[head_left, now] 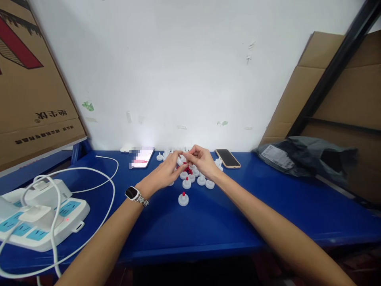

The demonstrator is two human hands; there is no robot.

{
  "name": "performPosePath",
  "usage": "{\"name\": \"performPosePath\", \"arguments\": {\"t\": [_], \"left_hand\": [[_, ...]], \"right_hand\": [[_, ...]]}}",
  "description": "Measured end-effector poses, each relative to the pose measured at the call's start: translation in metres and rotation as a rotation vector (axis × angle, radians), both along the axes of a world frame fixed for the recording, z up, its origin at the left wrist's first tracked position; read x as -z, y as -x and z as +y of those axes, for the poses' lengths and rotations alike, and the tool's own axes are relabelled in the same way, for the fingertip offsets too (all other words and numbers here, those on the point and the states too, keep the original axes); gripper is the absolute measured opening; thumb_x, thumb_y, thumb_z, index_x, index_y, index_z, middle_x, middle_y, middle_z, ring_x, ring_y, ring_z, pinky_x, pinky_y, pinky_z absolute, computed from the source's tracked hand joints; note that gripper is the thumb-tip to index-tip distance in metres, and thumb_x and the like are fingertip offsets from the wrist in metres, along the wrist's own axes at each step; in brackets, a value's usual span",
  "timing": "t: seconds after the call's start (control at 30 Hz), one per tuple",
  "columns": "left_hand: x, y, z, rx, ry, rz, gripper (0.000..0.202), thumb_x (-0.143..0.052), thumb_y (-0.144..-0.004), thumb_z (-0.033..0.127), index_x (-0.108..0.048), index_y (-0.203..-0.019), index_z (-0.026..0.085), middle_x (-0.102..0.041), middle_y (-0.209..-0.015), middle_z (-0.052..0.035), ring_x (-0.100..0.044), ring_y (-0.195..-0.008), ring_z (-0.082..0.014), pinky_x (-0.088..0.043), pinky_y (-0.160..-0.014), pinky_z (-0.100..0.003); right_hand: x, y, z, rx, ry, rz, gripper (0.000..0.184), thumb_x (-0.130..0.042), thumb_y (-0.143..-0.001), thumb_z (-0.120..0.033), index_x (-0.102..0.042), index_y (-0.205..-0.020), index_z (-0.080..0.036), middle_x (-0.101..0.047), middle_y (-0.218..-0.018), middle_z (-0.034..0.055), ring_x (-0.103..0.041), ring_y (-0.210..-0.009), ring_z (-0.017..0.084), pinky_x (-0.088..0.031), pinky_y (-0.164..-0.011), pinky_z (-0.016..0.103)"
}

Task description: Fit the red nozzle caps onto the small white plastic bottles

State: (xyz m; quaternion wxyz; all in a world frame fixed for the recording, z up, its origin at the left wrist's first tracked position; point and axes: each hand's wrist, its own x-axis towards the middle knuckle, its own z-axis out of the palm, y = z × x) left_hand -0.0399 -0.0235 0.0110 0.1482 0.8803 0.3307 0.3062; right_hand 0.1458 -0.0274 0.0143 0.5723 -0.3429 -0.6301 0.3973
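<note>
My left hand (166,170), with a watch on its wrist, is closed around a white nozzle cap (180,160), partly hidden by the fingers. Against it, my right hand (204,161) pinches thumb and forefinger together at the cap's top; whatever lies between those fingertips is too small to make out. Below the hands is a pile of small red tips (188,170) among several loose white caps (201,180). Two white caps with red tips stand upright nearer to me: a front one (183,199) and one behind it (187,183).
A lit phone (143,157) lies to the left and a dark phone (228,158) to the right on the blue table (208,226). A white power strip (44,222) with looping cables occupies the left. A grey plastic bag (303,157) and cardboard (309,79) are at right.
</note>
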Motion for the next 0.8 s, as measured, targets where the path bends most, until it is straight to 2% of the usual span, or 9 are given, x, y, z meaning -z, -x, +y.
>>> {"name": "performPosePath", "arguments": {"t": [0.07, 0.13, 0.2, 0.33, 0.5, 0.8], "left_hand": [[0.003, 0.008, 0.013, -0.091, -0.078, -0.033, 0.057, -0.052, -0.092, 0.054, -0.037, -0.135, 0.02, -0.056, -0.117, -0.0114, -0.057, -0.104, -0.0261, -0.049, -0.085, -0.041], [0.007, 0.019, 0.024, -0.148, -0.127, -0.049, 0.05, -0.049, -0.094, 0.05, -0.042, -0.133, 0.019, -0.057, -0.119, -0.0116, -0.055, -0.111, -0.0268, -0.047, -0.093, -0.043], [0.011, 0.027, 0.032, -0.152, -0.094, -0.016, 0.041, -0.045, -0.096, 0.048, -0.052, -0.124, 0.019, -0.06, -0.117, -0.0106, -0.057, -0.107, -0.0255, -0.047, -0.093, -0.043], [0.017, 0.028, 0.036, -0.114, -0.056, 0.052, 0.038, -0.045, -0.095, 0.048, -0.062, -0.116, 0.021, -0.065, -0.113, -0.0091, -0.059, -0.102, -0.0256, -0.048, -0.087, -0.041], [0.017, 0.024, 0.038, -0.078, -0.005, 0.088, 0.029, -0.049, -0.092, 0.042, -0.07, -0.093, 0.021, -0.069, -0.094, -0.0078, -0.061, -0.089, -0.0247, -0.048, -0.08, -0.039], [0.014, 0.032, 0.039, -0.099, 0.062, 0.071, 0.021, -0.055, -0.088, 0.036, -0.069, -0.088, 0.02, -0.07, -0.087, -0.0058, -0.064, -0.08, -0.0217, -0.048, -0.071, -0.034]], "right_hand": [[0.0, -0.005, 0.014, 0.122, -0.053, -0.095, 0.03, -0.068, -0.079, -0.044, -0.05, -0.073, -0.02, -0.06, -0.062, -0.0021, -0.052, -0.052, 0.011, -0.04, -0.052, 0.025], [0.001, -0.009, 0.029, 0.261, -0.092, -0.248, 0.024, -0.064, -0.081, -0.039, -0.051, -0.074, -0.02, -0.06, -0.063, -0.0015, -0.053, -0.055, 0.012, -0.04, -0.054, 0.025], [0.004, -0.01, 0.043, 0.331, -0.1, -0.421, 0.018, -0.062, -0.082, -0.033, -0.053, -0.073, -0.02, -0.06, -0.062, -0.0014, -0.054, -0.057, 0.013, -0.04, -0.056, 0.025], [0.012, -0.001, 0.062, 0.337, -0.149, -0.684, 0.009, -0.058, -0.082, -0.024, -0.056, -0.074, -0.019, -0.063, -0.067, -0.0002, -0.056, -0.061, 0.013, -0.039, -0.059, 0.024], [0.018, 0.012, 0.07, 0.343, -0.185, -0.902, 0.006, -0.056, -0.084, -0.02, -0.061, -0.082, -0.018, -0.068, -0.077, 0.0026, -0.058, -0.069, 0.013, -0.04, -0.065, 0.023], [0.01, 0.01, 0.076, 0.227, -0.158, -1.023, 0.006, -0.061, -0.079, -0.017, -0.067, -0.08, -0.016, -0.07, -0.078, 0.0047, -0.06, -0.071, 0.014, -0.04, -0.064, 0.023]]}}
